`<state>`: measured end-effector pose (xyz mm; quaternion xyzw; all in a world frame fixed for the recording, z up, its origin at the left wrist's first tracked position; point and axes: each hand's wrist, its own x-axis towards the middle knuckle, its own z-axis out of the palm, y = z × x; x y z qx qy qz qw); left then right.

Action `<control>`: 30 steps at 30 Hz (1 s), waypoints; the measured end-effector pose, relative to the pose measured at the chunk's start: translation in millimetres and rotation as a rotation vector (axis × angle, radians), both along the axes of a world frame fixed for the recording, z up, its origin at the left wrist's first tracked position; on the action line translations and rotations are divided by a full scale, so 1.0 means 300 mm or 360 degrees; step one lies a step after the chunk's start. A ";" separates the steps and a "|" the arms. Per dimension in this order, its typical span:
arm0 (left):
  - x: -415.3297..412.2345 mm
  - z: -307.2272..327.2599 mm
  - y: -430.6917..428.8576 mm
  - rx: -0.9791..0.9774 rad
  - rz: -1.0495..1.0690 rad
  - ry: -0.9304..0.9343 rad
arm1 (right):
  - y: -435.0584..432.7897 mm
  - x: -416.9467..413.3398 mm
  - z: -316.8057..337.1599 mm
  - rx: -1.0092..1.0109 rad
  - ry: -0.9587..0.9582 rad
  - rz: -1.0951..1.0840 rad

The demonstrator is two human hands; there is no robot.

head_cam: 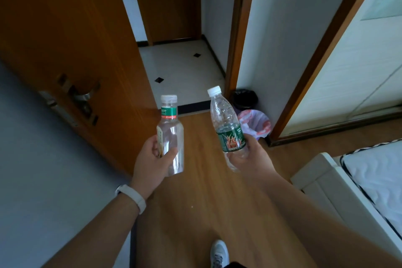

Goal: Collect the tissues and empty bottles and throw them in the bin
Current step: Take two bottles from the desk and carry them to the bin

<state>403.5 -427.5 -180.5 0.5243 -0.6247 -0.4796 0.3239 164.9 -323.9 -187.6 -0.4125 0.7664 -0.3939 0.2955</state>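
Here each hand grips an empty bottle by its lower half, neck up: the left hand (152,159) wraps the clear-capped bottle (170,128), and the right hand (250,156) the white-capped bottle (226,119), which leans a little left. The bag-lined bin (258,124) stands at the floor's edge by the door frame, ahead and rightward, with a black bin (244,98) behind it. The right hand is nearer.

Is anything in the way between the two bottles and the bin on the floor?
Nothing visible is. The left hand holds the clear-capped bottle, the right hand holds the white-capped bottle, and only bare wooden floor lies between them and the bag-lined bin ahead.
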 end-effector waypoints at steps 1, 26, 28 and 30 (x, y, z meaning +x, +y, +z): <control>-0.047 0.008 -0.040 -0.0014 -0.0004 0.0000 | -0.031 -0.046 0.003 0.0007 0.0011 -0.0001; -0.634 -0.079 -1.037 0.0103 -0.0417 0.0091 | -0.827 -0.533 -0.049 0.0113 0.0263 -0.0414; -0.663 -0.079 -1.161 0.0103 -0.0437 0.0117 | -0.933 -0.557 -0.045 0.0123 0.0308 -0.0437; -0.691 -0.076 -1.277 0.0085 -0.0500 0.0102 | -1.036 -0.587 -0.039 0.0150 0.0337 -0.0484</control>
